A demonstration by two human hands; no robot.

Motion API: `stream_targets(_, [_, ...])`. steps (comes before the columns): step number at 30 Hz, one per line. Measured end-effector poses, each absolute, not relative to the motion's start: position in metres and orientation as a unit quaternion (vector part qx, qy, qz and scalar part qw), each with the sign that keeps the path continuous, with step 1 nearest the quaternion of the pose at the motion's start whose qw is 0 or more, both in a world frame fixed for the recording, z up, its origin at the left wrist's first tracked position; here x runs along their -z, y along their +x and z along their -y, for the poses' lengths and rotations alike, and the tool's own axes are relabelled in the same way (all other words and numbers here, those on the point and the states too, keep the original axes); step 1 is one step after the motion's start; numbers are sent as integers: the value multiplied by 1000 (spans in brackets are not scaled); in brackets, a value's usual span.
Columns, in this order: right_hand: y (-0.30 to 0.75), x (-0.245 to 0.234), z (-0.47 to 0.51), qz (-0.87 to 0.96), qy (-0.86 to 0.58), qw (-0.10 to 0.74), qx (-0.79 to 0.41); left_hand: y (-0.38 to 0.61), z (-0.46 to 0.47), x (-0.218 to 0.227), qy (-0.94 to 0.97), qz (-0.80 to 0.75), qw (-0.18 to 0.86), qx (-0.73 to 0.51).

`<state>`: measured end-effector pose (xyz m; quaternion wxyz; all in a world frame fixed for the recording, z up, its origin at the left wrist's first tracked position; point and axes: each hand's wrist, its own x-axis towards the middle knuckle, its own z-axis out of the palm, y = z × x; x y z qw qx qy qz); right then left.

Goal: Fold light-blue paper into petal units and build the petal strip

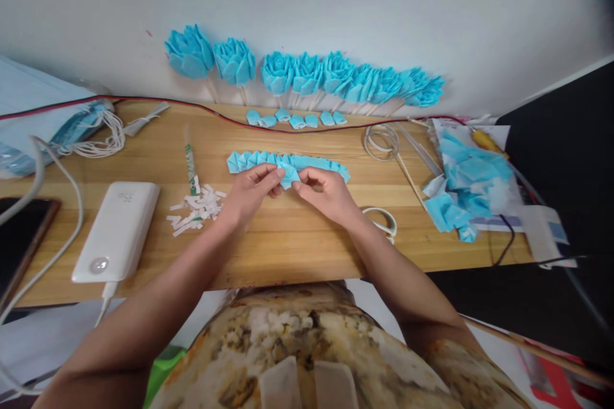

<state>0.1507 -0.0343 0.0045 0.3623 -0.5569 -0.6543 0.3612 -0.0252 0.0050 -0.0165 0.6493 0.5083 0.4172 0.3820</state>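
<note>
Between my two hands is a small folded piece of blue paper (288, 175). My left hand (256, 186) pinches its left side with thumb and fingers, and my right hand (323, 190) pinches its lower right edge. Just behind the hands lies a row of folded blue paper pieces (249, 161), overlapping one another; my fingers hide part of it. Farther back, several rolled blue petals (297, 121) sit on the table. Blue paper flowers (278, 73) on thin sticks lean against the wall in a line.
A white power bank (118, 230) with a cable stands at the left, near a phone (23, 236). White paper strips (196, 209) lie beside a green-labelled tube (190, 163). Tape rings (381, 142) and a bag of blue paper (472, 172) are at the right. A red-black wire (211, 114) crosses the back.
</note>
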Motion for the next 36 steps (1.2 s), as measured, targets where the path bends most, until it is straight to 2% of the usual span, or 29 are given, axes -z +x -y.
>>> stream_targets(15, [152,-6,36,717,-533,344,-288,-37,-14,8,613,-419,591,-315])
stream_targets(21, [152,-3,36,734,-539,325,-255,-38,-15,5,642,-394,572,-325])
stream_targets(29, [150,-2,36,733,-544,317,-257,-35,-14,4,621,-373,603,-335])
stream_targets(36, [153,-3,35,711,-542,345,-285,-38,-16,-1,628,-392,607,-290])
